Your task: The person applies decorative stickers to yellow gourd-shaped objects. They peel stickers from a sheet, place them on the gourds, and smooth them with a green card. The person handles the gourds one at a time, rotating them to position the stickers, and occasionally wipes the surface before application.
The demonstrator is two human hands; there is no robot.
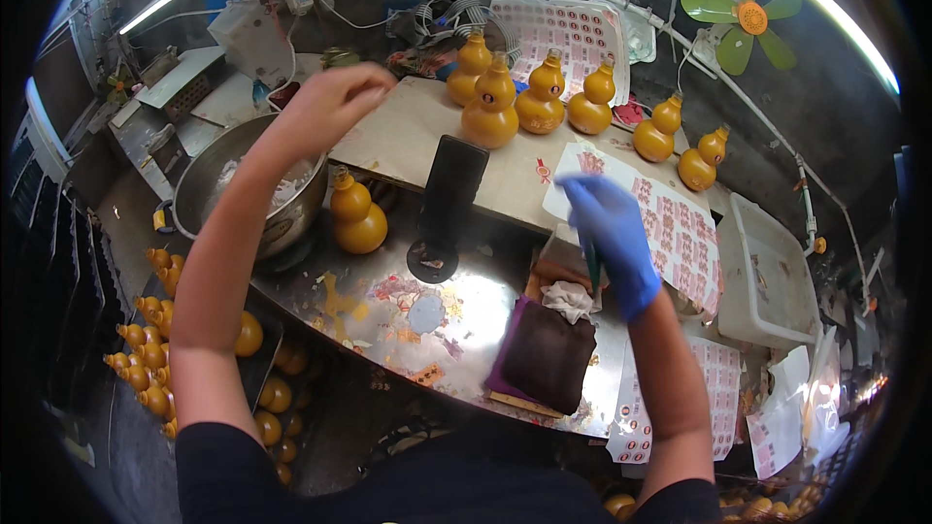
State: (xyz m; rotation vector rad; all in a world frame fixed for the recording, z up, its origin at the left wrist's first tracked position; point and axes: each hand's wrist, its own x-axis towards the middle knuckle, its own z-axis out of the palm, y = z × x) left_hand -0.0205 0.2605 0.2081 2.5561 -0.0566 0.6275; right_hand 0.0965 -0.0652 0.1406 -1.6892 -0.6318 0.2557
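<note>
My bare left hand (335, 109) is raised above the left end of the worktop, fingers stretched to the right and loosely bent, with nothing visible in them. Below it stands a yellow gourd-shaped bottle (358, 215). My right hand (614, 233), in a blue glove, hovers by a sheet of red-printed stickers (680, 238). Tucked in its palm are slim dark green tweezers (593, 270), pointing down; the glove hides their upper part. Under them lie a crumpled white cloth (570, 301) and a dark folded cloth pad (549, 354).
Several gourd bottles (490, 112) line the raised board (393, 141). A phone (454, 175) stands upright mid-table. To the left is a metal basin (303, 218); to the right, a white plastic tub (772, 320). More gourds (146, 359) crowd the lower left. A green fan (749, 15) hangs at upper right.
</note>
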